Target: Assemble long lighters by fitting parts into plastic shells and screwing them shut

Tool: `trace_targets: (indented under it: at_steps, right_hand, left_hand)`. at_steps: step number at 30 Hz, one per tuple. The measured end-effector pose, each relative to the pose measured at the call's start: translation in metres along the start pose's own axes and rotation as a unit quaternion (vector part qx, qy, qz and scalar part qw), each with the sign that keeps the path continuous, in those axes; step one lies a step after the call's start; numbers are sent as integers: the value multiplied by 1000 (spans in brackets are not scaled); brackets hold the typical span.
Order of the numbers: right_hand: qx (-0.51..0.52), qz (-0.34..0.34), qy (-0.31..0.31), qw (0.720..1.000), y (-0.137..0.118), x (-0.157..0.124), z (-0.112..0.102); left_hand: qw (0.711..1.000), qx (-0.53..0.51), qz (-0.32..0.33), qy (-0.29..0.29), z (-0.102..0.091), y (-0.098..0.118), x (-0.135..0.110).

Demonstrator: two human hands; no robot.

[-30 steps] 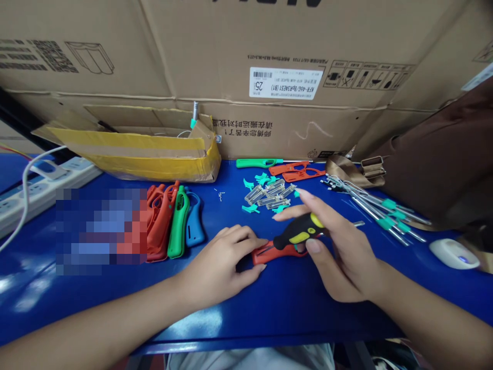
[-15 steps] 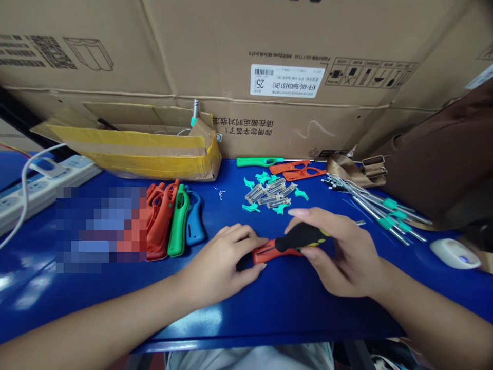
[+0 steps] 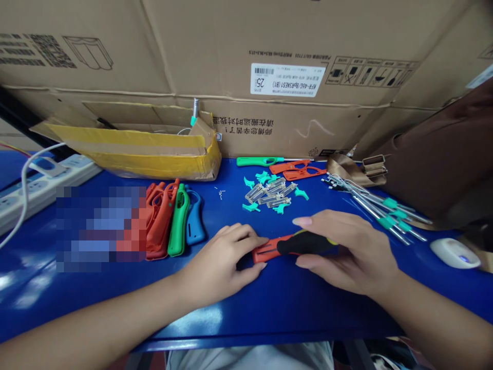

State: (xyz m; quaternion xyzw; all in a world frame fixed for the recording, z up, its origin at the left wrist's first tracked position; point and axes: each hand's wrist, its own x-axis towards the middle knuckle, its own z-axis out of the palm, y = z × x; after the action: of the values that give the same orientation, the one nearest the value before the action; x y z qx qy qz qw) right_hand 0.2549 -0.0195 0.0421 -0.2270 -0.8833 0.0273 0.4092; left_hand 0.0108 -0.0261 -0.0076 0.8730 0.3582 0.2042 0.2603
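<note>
An orange plastic handle shell (image 3: 266, 249) lies flat on the blue table (image 3: 269, 303). My left hand (image 3: 221, 262) pinches its left end between thumb and fingers. My right hand (image 3: 348, 252) is curled round a black-and-yellow screwdriver (image 3: 304, 242), which lies nearly flat over the right part of the orange shell. The screwdriver's tip is hidden under my right hand.
Orange, green and blue handle shells (image 3: 173, 218) stand stacked at the left. Small metal clips with teal bits (image 3: 271, 192) lie in the middle, metal rods with teal sleeves (image 3: 381, 208) at the right. A taped cardboard box (image 3: 142, 149), power strip (image 3: 38, 185) and white mouse (image 3: 454, 253) ring the area.
My right hand has lowered and tilted the screwdriver from a raised slant to nearly flat over the orange shell. My left hand has stayed put.
</note>
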Motion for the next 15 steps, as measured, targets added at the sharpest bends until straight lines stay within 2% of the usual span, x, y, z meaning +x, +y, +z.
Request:
trace_targets:
  at_steps: [5, 8, 11, 15]
  right_hand:
    - [98, 29, -33, 994, 1, -3, 5]
    - [56, 12, -7, 998, 1, -1, 4]
    - [9, 4, -8, 1000, 0, 1, 1]
    - [73, 31, -31, 996, -2, 0, 0]
  left_hand:
    - [1000, 0, 3, 13, 1, -1, 0]
    - [1000, 0, 8, 10, 1, -1, 0]
    - [1000, 2, 9, 6, 0, -1, 0]
    - [1000, 6, 4, 12, 1, -2, 0]
